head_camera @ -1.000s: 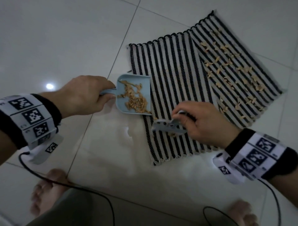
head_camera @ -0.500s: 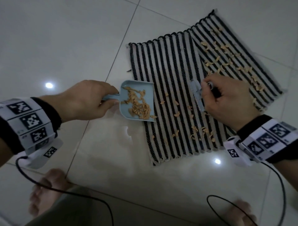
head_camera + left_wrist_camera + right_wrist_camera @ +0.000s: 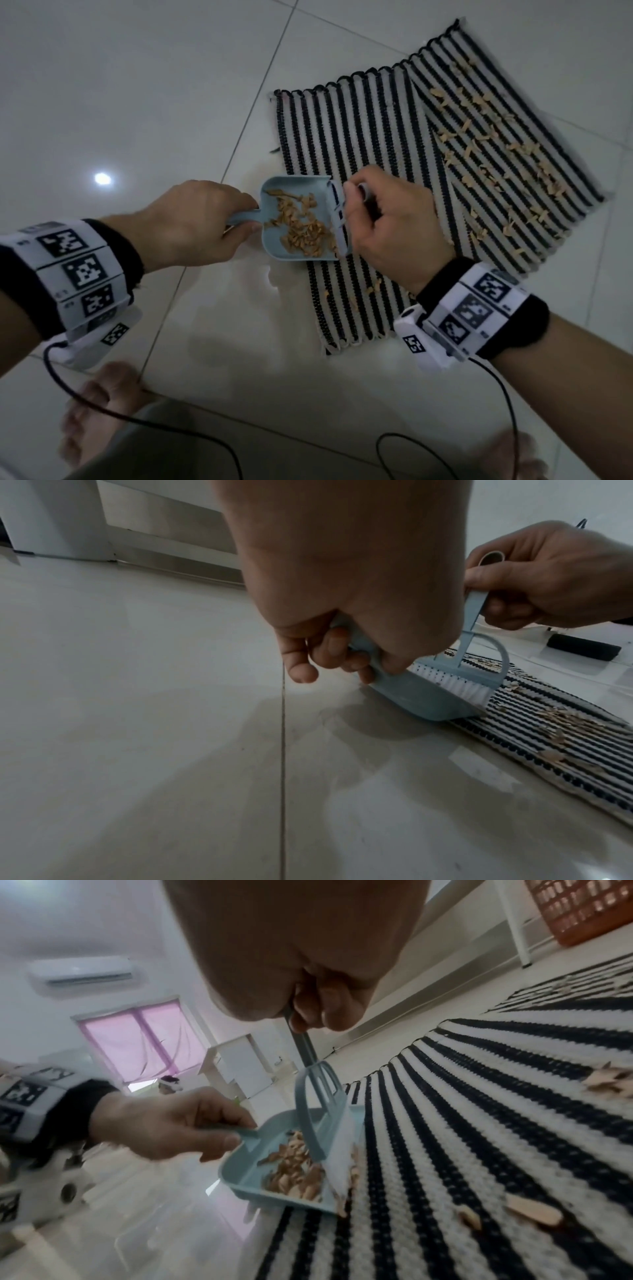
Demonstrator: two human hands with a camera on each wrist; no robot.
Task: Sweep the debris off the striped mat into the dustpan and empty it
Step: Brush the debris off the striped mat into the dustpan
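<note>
A black-and-white striped mat [image 3: 363, 137] lies on the tiled floor, with tan debris [image 3: 486, 150] scattered over its right half. My left hand [image 3: 202, 222] grips the handle of a light blue dustpan [image 3: 274, 245] whose open lip rests on the mat's left edge. Inside it lies a heap of debris [image 3: 301, 229]. My right hand [image 3: 394, 219] holds a small blue brush [image 3: 339, 219] by its handle, bristles at the pan's lip. The wrist views show the dustpan [image 3: 421, 696] [image 3: 246, 1167], the brush [image 3: 455, 674] [image 3: 325, 1118] and the mat [image 3: 479, 1123].
Several loose bits of debris [image 3: 373, 287] lie on the mat near its front edge. Cables [image 3: 137, 418] trail over the floor by my bare feet [image 3: 102, 411]. An orange basket [image 3: 589, 909] and white furniture [image 3: 240, 1066] stand further off.
My right hand has swept the brush leftward across the mat to the dustpan's lip, pushing debris into the pan. The left hand and dustpan have stayed in place.
</note>
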